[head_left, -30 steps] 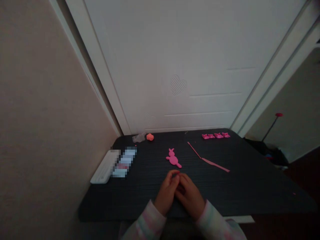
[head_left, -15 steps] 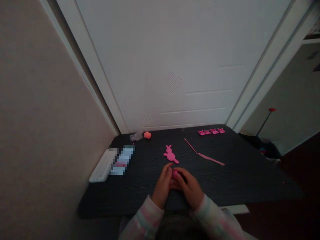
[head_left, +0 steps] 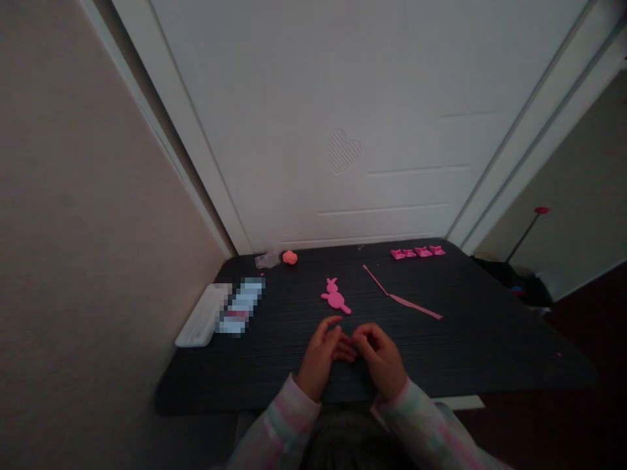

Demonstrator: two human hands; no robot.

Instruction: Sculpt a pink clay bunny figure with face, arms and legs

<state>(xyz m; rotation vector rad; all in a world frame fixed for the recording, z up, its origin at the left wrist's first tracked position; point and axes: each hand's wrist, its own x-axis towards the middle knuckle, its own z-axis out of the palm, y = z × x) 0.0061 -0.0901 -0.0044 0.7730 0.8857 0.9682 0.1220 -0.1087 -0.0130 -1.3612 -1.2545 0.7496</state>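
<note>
Both my hands rest on the dark table point(head_left: 490, 346) near its front edge, fingertips close together. My left hand point(head_left: 321, 356) has its fingers curled toward my right hand point(head_left: 383, 358), which is also curled in a pinch. A small pink piece point(head_left: 349, 349) shows dimly between the fingertips. A flat pink bunny shape point(head_left: 335, 297) lies just beyond my hands.
A long pink strip point(head_left: 402, 301) lies right of the bunny shape. Several small pink pieces point(head_left: 417, 252) line the far edge. An orange lump point(head_left: 290, 257) and a clear wrapper point(head_left: 267, 260) sit far left, a white tray point(head_left: 202, 318) at the left edge. A white door stands behind.
My hands, pressed together a second ago, have drawn slightly apart, with only the fingertips near each other now. The view has shifted a little.
</note>
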